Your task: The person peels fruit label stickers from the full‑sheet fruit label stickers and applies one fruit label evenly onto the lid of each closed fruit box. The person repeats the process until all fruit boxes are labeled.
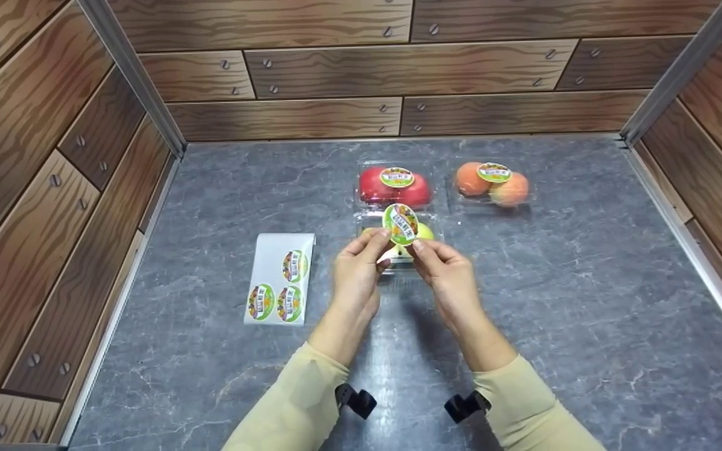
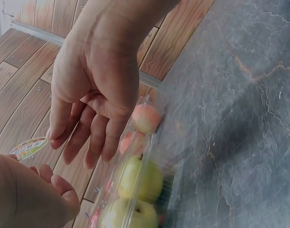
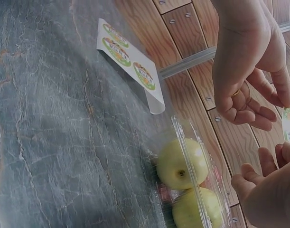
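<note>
Both hands hold one oval fruit sticker (image 1: 400,224) up between them, over a clear clamshell box of green apples (image 2: 141,178). My left hand (image 1: 356,272) pinches its lower left edge between thumb and fingers. On the lower right edge, the thumb and fingertips of my right hand (image 1: 452,275) pinch it too. The sticker's printed face, with colourful fruit and a green border, is turned to the head view. In the head view the hands and sticker cover much of the apple box. A ring shows on a left finger in the right wrist view.
Left of the hands lies a white backing sheet (image 1: 273,250) with three similar stickers. Behind the apples stands a clear box of red fruit (image 1: 370,186), and to its right a box of orange-pink fruit (image 1: 509,189); both bear stickers. Wood-patterned walls (image 1: 336,72) enclose the grey marbled table (image 1: 586,282).
</note>
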The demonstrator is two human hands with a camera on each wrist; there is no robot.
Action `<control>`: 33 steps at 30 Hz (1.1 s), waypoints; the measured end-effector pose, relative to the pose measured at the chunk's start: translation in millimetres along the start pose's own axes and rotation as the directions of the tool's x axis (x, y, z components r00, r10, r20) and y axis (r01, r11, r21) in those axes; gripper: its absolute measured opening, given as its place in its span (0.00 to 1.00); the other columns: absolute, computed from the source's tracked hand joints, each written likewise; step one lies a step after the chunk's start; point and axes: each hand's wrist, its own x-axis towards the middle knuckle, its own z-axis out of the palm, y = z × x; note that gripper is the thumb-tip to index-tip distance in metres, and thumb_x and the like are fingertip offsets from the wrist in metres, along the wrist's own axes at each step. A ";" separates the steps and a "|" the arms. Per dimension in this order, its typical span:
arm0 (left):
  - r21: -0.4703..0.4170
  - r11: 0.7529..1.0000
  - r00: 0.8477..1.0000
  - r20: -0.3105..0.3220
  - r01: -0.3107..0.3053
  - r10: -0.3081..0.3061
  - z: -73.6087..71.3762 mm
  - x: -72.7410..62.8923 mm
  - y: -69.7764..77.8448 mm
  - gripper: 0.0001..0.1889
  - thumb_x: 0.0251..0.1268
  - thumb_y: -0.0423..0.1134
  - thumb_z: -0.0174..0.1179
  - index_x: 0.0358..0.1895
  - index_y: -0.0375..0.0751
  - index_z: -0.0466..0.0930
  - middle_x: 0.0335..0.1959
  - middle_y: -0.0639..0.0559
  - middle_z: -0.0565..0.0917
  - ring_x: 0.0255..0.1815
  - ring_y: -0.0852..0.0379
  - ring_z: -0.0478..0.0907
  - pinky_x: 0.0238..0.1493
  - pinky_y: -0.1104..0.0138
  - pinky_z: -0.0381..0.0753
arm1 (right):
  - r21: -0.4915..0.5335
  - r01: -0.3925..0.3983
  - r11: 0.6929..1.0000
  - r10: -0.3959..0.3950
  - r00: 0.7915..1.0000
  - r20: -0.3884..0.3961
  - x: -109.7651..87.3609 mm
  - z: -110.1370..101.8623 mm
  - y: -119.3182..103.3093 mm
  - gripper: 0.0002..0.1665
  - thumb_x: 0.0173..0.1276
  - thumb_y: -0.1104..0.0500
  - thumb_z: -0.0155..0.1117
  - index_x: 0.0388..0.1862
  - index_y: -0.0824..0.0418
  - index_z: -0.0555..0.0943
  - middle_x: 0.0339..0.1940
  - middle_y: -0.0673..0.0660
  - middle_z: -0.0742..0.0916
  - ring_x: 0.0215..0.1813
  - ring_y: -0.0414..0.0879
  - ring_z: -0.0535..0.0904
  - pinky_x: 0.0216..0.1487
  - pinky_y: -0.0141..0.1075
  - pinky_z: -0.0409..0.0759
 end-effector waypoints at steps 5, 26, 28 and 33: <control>0.012 1.000 1.000 -0.008 -0.018 0.019 -1.1 -0.3 -4.3 0.06 0.69 0.29 0.70 0.33 0.42 0.90 0.31 0.52 0.89 0.37 0.59 0.86 0.32 0.72 0.78 | 0.007 0.011 1.000 -0.011 1.000 -0.007 -0.7 0.2 -0.7 0.09 0.78 0.69 0.64 0.39 0.63 0.89 0.41 0.54 0.92 0.48 0.42 0.89 0.59 0.36 0.85; 0.554 0.705 0.896 0.298 -0.443 0.329 -29.1 26.9 12.7 0.17 0.67 0.37 0.73 0.55 0.34 0.88 0.52 0.42 0.90 0.55 0.47 0.86 0.52 0.59 0.84 | -0.393 0.353 0.849 -0.309 0.935 0.172 12.2 -25.4 -8.2 0.08 0.74 0.67 0.69 0.42 0.75 0.87 0.37 0.58 0.90 0.34 0.42 0.81 0.35 0.27 0.78; 0.566 0.687 0.889 0.333 -0.455 0.314 -29.6 30.2 14.0 0.15 0.68 0.37 0.72 0.54 0.34 0.89 0.51 0.43 0.91 0.54 0.48 0.87 0.52 0.59 0.84 | -0.410 0.355 0.840 -0.302 0.934 0.191 13.3 -26.7 -9.4 0.08 0.74 0.67 0.70 0.42 0.75 0.87 0.41 0.61 0.90 0.35 0.40 0.81 0.36 0.27 0.79; 0.557 0.692 0.883 0.367 -0.460 0.292 -29.0 33.5 12.3 0.11 0.69 0.36 0.71 0.49 0.32 0.90 0.46 0.44 0.92 0.49 0.51 0.88 0.49 0.64 0.85 | -0.442 0.358 0.823 -0.288 0.932 0.220 14.0 -28.5 -11.4 0.08 0.74 0.66 0.70 0.42 0.74 0.88 0.46 0.63 0.91 0.37 0.38 0.82 0.38 0.26 0.80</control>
